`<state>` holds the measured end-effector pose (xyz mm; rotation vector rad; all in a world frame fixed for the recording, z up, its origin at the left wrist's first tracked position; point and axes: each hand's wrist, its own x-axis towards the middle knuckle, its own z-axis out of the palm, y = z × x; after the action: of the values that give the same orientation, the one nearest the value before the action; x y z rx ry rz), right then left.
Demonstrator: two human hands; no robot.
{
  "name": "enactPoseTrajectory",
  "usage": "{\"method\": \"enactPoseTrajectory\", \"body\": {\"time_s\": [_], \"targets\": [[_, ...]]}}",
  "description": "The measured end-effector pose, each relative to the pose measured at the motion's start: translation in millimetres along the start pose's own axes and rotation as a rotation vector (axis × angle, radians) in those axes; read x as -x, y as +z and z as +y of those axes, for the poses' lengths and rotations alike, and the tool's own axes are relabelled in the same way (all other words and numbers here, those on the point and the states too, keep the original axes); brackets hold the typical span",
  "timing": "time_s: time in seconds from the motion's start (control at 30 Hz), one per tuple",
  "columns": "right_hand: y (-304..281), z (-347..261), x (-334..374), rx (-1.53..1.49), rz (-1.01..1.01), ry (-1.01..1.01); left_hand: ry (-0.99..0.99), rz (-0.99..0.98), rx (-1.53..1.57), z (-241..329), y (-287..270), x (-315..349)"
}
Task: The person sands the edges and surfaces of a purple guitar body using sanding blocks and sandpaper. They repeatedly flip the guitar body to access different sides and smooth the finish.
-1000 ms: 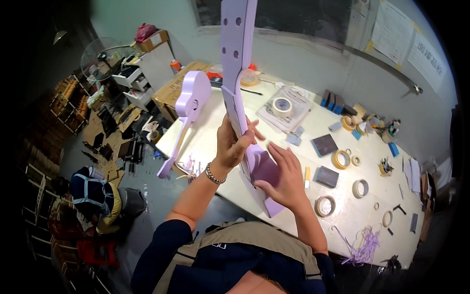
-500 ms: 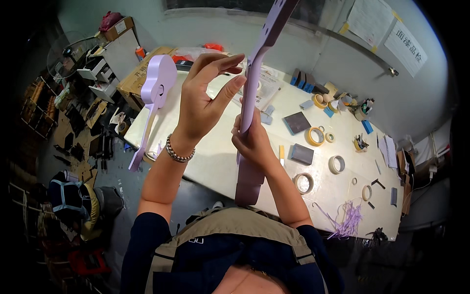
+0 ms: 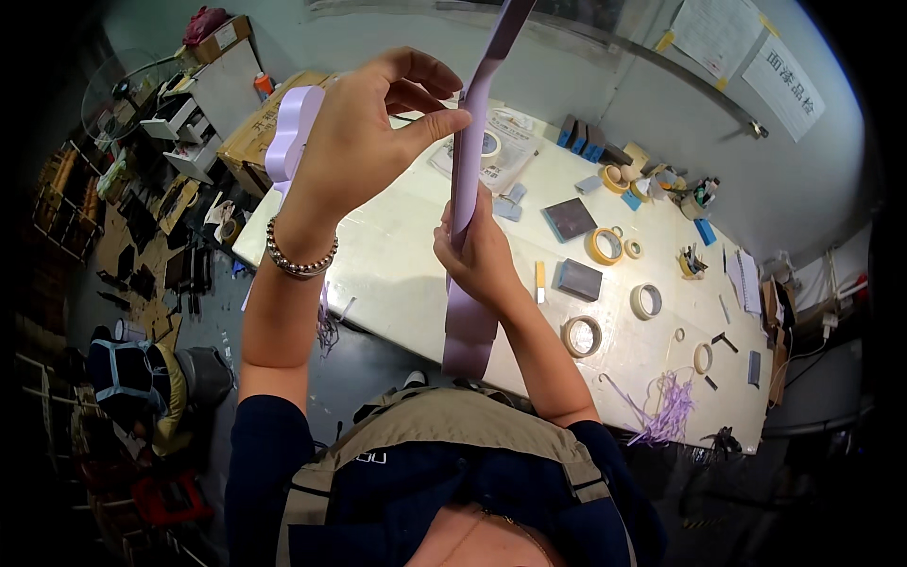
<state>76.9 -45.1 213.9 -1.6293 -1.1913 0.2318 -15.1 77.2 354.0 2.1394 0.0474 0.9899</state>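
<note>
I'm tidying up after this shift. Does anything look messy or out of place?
Yes: a tangle of purple strips hangs over the white table's near edge, and another purple bunch dangles off its left side.

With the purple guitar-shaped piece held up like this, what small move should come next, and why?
Probably slide the left hand along the purple piece: its thumb and forefinger pinch the upper edge while the right hand grips it lower down, holding it upright, edge-on.

A single head-worn fisheye camera looks steeply down over the person's chest, close to both raised hands. The white table [image 3: 397, 274] fills the middle and right; floor clutter lies far left.
</note>
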Motion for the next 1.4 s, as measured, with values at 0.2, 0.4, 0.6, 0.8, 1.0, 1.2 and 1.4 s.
{"method": "enactPoseTrajectory", "body": {"time_s": [0.2, 0.4, 0.6, 0.8, 1.0, 1.2, 1.4], "targets": [[2, -9, 0, 0.025, -0.031, 0.04, -0.022, -0.161, -0.05, 9, -20, -9], [3, -11, -3, 0.019, -0.07, 0.072, -0.176, -0.258, -0.002, 10, -33, -18], [4, -15, -5, 0.018, -0.052, 0.042, -0.083, -0.22, 0.031, 2, -33, -18], [-1, -11, -11, -0.091, -0.114, 0.022, 0.375, 0.122, -0.155, -16, -11, 0], [2, 16, -28, -0.186, -0.05, -0.063, 0.522, 0.268, -0.369, -23, 3, 37], [-19, 54, -65, -0.35, 0.039, 0.022, 0.276, 0.114, 0.049, -12, 20, 131], [-55, 66, -84, -0.154, 0.182, 0.081, -0.117, 0.404, 0.391, -5, 28, 235]]}}
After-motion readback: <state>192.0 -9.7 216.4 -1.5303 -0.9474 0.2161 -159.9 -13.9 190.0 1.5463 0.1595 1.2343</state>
